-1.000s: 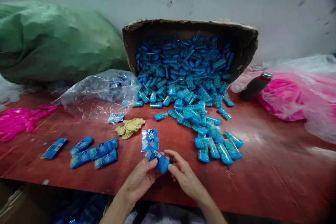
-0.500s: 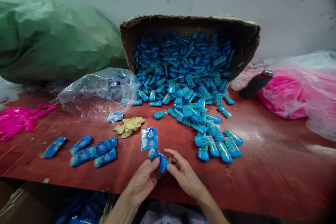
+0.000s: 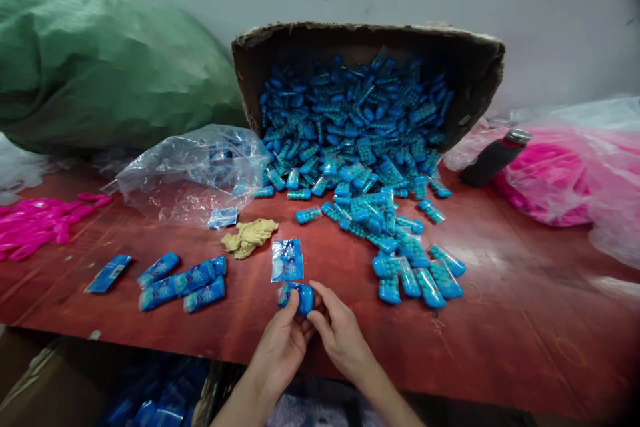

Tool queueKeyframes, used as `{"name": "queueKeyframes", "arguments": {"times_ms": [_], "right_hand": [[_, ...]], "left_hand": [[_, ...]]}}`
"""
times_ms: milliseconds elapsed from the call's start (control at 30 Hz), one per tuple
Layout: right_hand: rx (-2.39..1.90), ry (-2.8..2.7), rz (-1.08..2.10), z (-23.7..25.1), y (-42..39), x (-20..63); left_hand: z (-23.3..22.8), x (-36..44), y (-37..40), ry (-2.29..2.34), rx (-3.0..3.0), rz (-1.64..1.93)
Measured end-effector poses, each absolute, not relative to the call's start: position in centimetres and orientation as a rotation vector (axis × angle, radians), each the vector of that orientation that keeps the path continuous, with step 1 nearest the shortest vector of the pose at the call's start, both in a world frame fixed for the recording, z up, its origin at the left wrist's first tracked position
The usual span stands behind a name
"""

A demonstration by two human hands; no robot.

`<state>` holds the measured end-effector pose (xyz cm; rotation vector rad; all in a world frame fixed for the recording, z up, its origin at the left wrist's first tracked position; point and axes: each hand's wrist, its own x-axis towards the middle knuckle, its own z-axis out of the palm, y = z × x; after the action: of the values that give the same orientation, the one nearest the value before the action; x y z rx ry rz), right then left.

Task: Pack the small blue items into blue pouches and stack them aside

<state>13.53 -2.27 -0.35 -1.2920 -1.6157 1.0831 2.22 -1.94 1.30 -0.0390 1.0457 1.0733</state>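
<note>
A small blue container of beads in a printed sleeve (image 3: 303,300) is held just above the front of the table. My left hand (image 3: 283,340) grips it from below and the left, thumb across its front. My right hand (image 3: 343,333) has thumb and fingers around its right end. Just beyond lie flat blue printed sleeves (image 3: 287,260). To the left rests a group of sleeved containers (image 3: 183,281) beside another flat sleeve stack (image 3: 109,273). Clear containers with blue caps and turquoise beads (image 3: 420,280) are spread on the right.
A tipped cardboard box (image 3: 493,80) spills many containers onto the red table (image 3: 510,347). Around it are a yellow cloth (image 3: 249,237), a clear plastic bag (image 3: 190,173), a green sack (image 3: 110,73), a dark bottle (image 3: 495,159), and pink pieces on the left (image 3: 40,223) and bagged pink pieces (image 3: 550,173).
The container has turned from a slant to nearly level, and both hands have shifted slightly. My right index finger has come closer to its end. The camera view has moved a little.
</note>
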Motion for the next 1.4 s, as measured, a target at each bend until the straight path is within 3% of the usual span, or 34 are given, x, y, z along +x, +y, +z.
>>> {"name": "queueKeyframes", "arguments": {"times_ms": [133,533,733,933,1100,1233,1400], "right_hand": [[-1.165,-1.537,1.326,0.3,-1.6,13.8],[-1.366,-1.752,1.189,0.1,-1.8,12.8],[-1.395,-2.022,0.838,1.5,1.5,12.8],[-1.369,-2.268,0.436,1.9,6.8,7.1],[-1.365,-2.403,0.424,0.4,11.2,2.6],[-1.326,-2.460,0.441,0.0,11.9,3.6],[-1.364,-2.448,0.406,0.9,9.3,8.1]], "left_hand": [[1.3,1.7,-1.9,0.999,-0.008,1.057],[2.8,-1.3,-1.6,1.086,0.023,1.228],[5.5,-8.7,0.6,1.035,-0.122,1.650],[2.3,-8.1,1.1,1.057,-0.105,1.502],[0.1,-7.0,0.8,1.144,-0.048,1.329],[0.3,-6.7,0.7,1.363,0.260,1.360],[1.3,-7.1,1.8,1.963,1.072,1.429]]}}
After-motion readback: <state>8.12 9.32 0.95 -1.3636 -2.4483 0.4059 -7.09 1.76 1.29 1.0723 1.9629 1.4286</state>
